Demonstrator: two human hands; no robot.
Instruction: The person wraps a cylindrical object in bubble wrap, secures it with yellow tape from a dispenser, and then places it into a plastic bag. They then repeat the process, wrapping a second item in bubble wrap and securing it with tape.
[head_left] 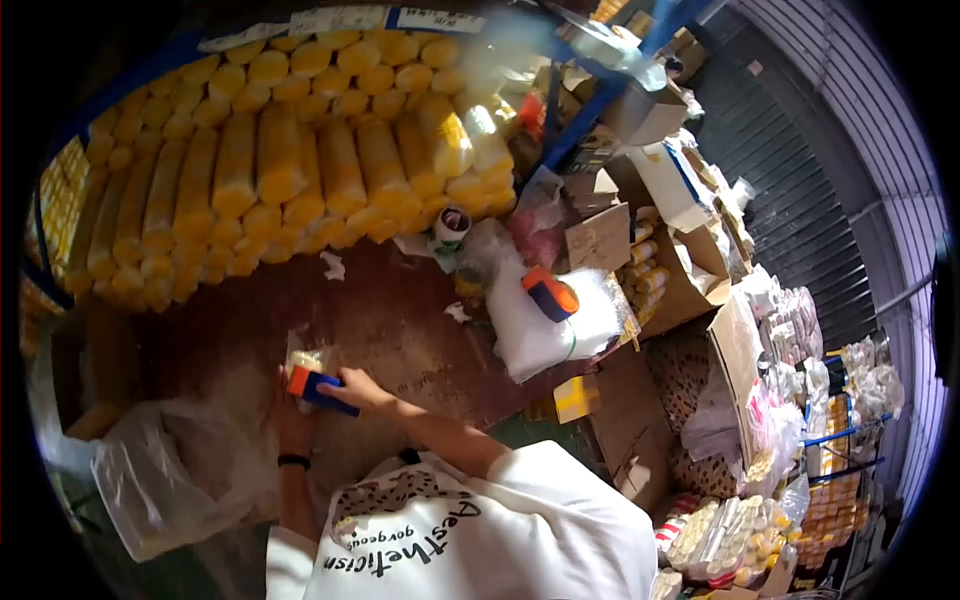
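My right hand (366, 390) is closed around the end of a blue-and-orange block-shaped tool (325, 388), whose exact kind is not clear. The tool's orange end lies over a small clear plastic packet (308, 360) with pale yellowish contents. Beside them, my left hand (294, 412) grips the packet from the left, its fingers partly hidden behind the tool. Both hands are over the reddish-brown tabletop (400, 300). Below my left hand, a large clear plastic bag (165, 480) droops over the table's near edge.
Stacked yellow rolls (260, 160) in clear wrap line the back. On a white wrapped bundle (540, 335) rests another orange-and-blue item (550, 293); a roll of tape (453, 225) stands behind it. Cardboard boxes (685, 280) crowd the right, and an open carton (90, 370) sits left.
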